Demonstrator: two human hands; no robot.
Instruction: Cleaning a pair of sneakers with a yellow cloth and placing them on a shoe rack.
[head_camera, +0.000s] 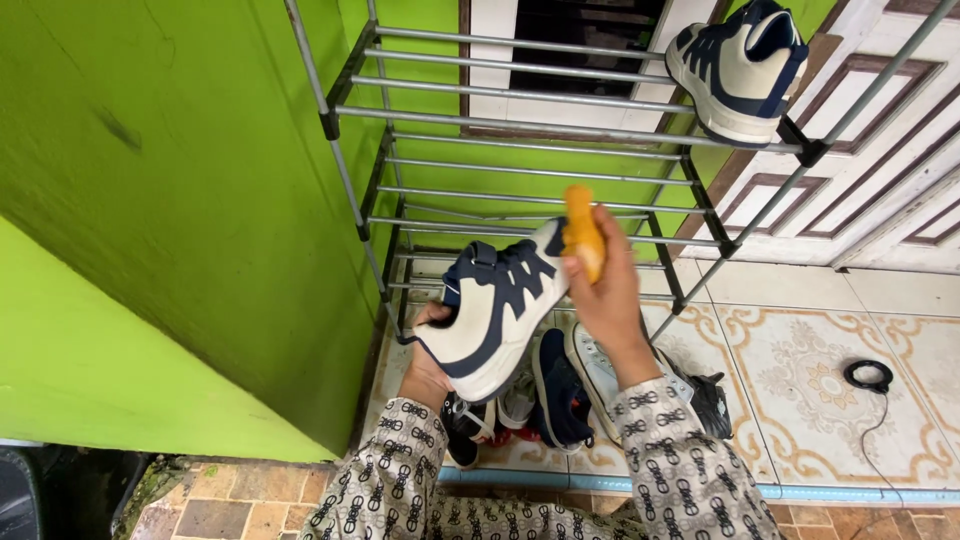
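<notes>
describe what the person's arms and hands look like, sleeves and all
Both arms wear long, loose sleeves in a pale beige fabric printed all over with a dark chain-link pattern, reaching to the wrists. The left hand and right hand are bare, with no gloves; no rings or watch can be seen.

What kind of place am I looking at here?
Probably a home entryway: a grey metal-tube shoe rack against a bright green wall, loose shoes piled on the patterned tile floor, and a white panelled door behind.

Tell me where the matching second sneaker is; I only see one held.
In the head view, upper right: the second sneaker sits on the metal rack, top shelf, right end, beside the white door.
</notes>
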